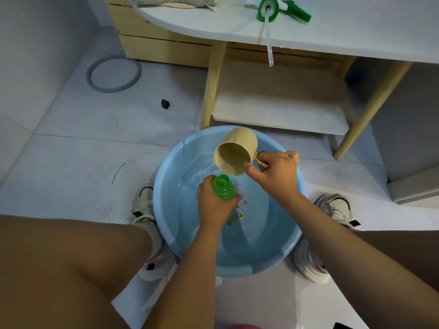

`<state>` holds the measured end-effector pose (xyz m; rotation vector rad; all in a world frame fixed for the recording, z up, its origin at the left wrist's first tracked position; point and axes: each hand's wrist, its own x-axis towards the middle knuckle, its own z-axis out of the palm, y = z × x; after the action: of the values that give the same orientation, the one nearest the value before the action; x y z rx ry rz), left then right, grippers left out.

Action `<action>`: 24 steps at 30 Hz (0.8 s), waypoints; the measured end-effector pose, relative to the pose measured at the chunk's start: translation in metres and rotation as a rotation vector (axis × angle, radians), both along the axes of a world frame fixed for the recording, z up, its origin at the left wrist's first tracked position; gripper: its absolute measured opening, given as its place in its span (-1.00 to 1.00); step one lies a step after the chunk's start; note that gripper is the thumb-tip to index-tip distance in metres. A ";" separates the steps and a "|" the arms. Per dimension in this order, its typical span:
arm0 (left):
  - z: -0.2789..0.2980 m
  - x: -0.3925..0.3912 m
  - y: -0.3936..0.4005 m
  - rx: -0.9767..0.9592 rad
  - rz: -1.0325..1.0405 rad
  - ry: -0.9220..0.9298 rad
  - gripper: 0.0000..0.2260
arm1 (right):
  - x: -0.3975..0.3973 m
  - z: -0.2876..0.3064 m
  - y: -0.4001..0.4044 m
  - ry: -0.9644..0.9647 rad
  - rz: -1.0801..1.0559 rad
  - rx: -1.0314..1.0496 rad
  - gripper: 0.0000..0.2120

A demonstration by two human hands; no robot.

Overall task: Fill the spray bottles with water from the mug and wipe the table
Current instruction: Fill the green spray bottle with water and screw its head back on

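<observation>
Tipping over the blue plastic basin (166,210), the beige plastic mug (235,153) hangs by its handle in the right hand (275,174), fingers clamped. Left hand (211,205) fingers wrap the ribbed green plastic bottle (223,187): light, probably wet and slippery, best held near its neck.

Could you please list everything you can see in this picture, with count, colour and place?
Mug: one, beige, tilted over the bottle's mouth, above the basin.
Spray bottle: one, green, open-topped, held over the basin.
Basin: one, light blue, on the floor between the shoes, holding water.
Spray head: one, green and white, on the table, its tube hanging past the edge.
Table: one, white top, wooden legs, lower shelf.
Cloth: one, grey, at the table's far edge.
Ring: one, grey, on the floor.
Small block: one, black, on the floor.
Shoes: two, white, either side of the basin.
Left hand: grips the bottle.
Right hand: holds the mug's handle.
</observation>
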<state>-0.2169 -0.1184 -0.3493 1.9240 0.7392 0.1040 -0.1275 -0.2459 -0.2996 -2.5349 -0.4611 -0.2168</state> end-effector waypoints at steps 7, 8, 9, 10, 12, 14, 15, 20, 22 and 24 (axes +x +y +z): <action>0.001 0.003 -0.001 0.013 0.003 0.001 -0.46 | -0.002 0.004 0.003 -0.096 0.015 -0.009 -0.57; 0.001 0.003 -0.001 0.009 0.003 0.005 -0.47 | -0.002 0.005 0.004 -0.109 0.017 -0.009 -0.58; 0.002 0.002 -0.001 0.006 0.001 0.009 -0.48 | -0.002 0.006 0.004 -0.124 0.019 -0.010 -0.58; 0.002 0.002 -0.001 0.008 -0.001 0.010 -0.48 | -0.002 0.006 0.004 -0.137 0.021 -0.013 -0.58; 0.003 0.002 -0.002 0.008 -0.003 0.009 -0.49 | -0.001 0.006 0.003 -0.158 0.018 -0.021 -0.58; 0.003 0.002 -0.002 0.001 0.001 0.006 -0.49 | -0.001 0.006 0.003 -0.177 0.015 -0.029 -0.59; 0.004 0.002 -0.002 -0.005 0.002 0.009 -0.48 | 0.000 0.006 0.003 -0.186 0.015 -0.032 -0.59; 0.004 0.002 -0.003 0.013 -0.008 0.009 -0.45 | 0.000 0.006 0.003 -0.233 0.020 -0.039 -0.57; 0.004 0.003 -0.003 0.012 -0.003 0.014 -0.45 | 0.000 0.006 0.003 -0.257 0.021 -0.031 -0.57; 0.003 0.004 -0.003 0.014 -0.001 0.024 -0.45 | 0.001 0.006 0.003 -0.277 0.018 -0.025 -0.57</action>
<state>-0.2129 -0.1215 -0.3467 1.9413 0.7555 0.0860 -0.1264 -0.2424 -0.2934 -2.5339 -0.5954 -0.5625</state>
